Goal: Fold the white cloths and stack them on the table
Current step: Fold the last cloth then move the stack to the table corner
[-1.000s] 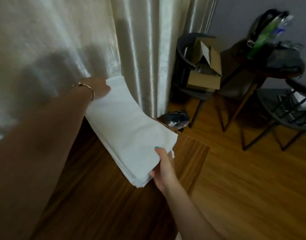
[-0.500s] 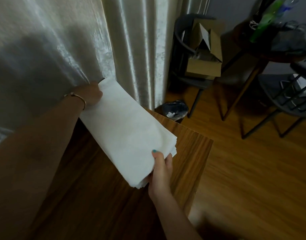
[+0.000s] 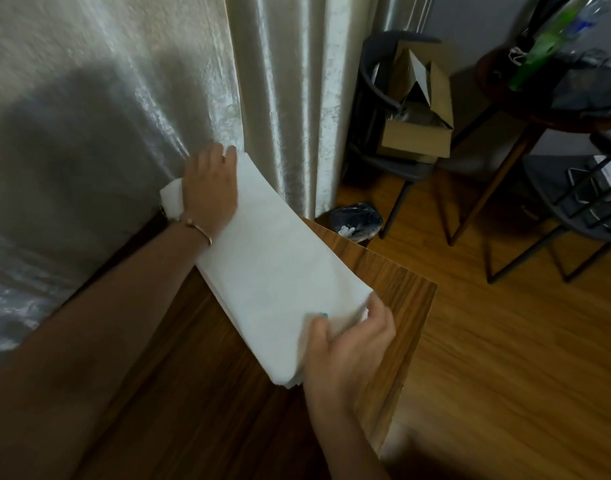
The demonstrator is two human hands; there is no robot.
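- Item: stack of white cloths (image 3: pixel 276 271), folded into a long, narrow bundle. It lies on the wooden table (image 3: pixel 193 393) and runs diagonally from the left hand (image 3: pixel 210 188) at the far end to the right hand (image 3: pixel 349 344) at the near end.
- Left hand: lies on top of the far end, next to the curtain (image 3: pixel 279 81). The fingers look fairly straight and press downward. Whether any finger curls over the far edge cannot be determined. One cloth corner projects to the outer side of this wrist.
- Right hand: grips the near end. The thumb rests on the top layer; the fingers curl around the end edge, close to the table corner.
- Handling assessment: the material is judged soft, light and limp, with no stiffness of its own. Several layer edges are visible just inside the right palm, so the layers are likely to slide on one another and fan out.
- Hold points: support both short ends together. A hold at one end only would probably let the unsupported length sag and the folds open.
- Pressure: the cloth is not fragile; a firm pinch through all layers is acceptable.
- Risk: the end under the right hand lies close to the table edge and may slip off if pushed outward.
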